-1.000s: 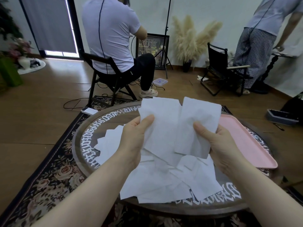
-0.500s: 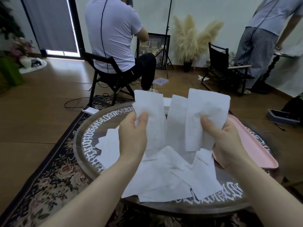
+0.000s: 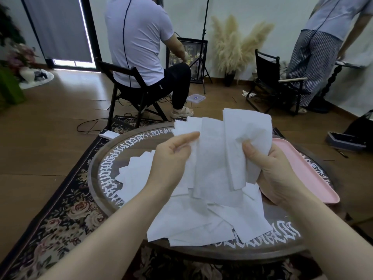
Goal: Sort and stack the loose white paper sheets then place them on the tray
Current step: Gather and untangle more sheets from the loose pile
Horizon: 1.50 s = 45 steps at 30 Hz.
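Both hands, left hand (image 3: 171,158) and right hand (image 3: 272,168), hold up white paper sheets (image 3: 214,158), maybe three, above the round table (image 3: 105,170).

White ornate lettering rings the rim of the round dark wooden bench (image 3: 96,178), from nine o'clock round to five o'clock; none of it can be read. No other text shows.
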### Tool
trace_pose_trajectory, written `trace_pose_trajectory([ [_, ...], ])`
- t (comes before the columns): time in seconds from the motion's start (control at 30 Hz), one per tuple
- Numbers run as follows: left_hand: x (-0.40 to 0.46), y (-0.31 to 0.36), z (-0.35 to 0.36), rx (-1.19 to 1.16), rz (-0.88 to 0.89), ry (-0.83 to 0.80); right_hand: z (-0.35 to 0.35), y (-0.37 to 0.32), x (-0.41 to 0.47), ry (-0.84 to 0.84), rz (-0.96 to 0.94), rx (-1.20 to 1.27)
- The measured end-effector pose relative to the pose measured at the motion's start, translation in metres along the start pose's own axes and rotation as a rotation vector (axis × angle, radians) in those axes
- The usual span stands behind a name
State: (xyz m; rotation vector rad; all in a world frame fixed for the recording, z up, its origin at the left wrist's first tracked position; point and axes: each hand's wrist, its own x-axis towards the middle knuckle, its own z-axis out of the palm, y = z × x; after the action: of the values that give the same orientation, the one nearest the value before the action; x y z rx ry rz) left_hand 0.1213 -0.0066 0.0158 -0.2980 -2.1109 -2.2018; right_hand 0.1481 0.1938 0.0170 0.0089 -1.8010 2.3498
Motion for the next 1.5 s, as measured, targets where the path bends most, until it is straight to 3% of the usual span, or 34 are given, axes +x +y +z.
trace_pose_trajectory([
  [0.13, -0.003, 0.005, 0.000, -0.141, -0.120, -0.134, 0.000, 0.002, -0.001, -0.017, 0.005, -0.026],
  [0.63, -0.002, 0.004, 0.000, -0.138, -0.045, 0.071, 0.003, -0.004, -0.004, 0.166, -0.074, -0.047],
  [0.77, 0.001, 0.002, -0.001, -0.143, -0.042, 0.121, 0.003, -0.011, -0.006, 0.009, -0.148, 0.070],
  [0.87, -0.002, 0.000, 0.004, -0.190, -0.101, 0.094, 0.011, -0.001, -0.011, -0.109, -0.004, -0.003],
  [1.0, -0.004, -0.006, 0.008, -0.242, -0.175, 0.038, 0.017, 0.007, -0.013, -0.078, 0.121, -0.154],
  [1.27, -0.003, -0.006, 0.009, -0.284, -0.170, 0.027, 0.009, 0.000, -0.014, 0.014, 0.032, -0.312],
  [1.5, -0.003, -0.003, 0.007, -0.277, -0.216, 0.056, 0.010, -0.006, -0.015, -0.084, 0.028, -0.235],
])
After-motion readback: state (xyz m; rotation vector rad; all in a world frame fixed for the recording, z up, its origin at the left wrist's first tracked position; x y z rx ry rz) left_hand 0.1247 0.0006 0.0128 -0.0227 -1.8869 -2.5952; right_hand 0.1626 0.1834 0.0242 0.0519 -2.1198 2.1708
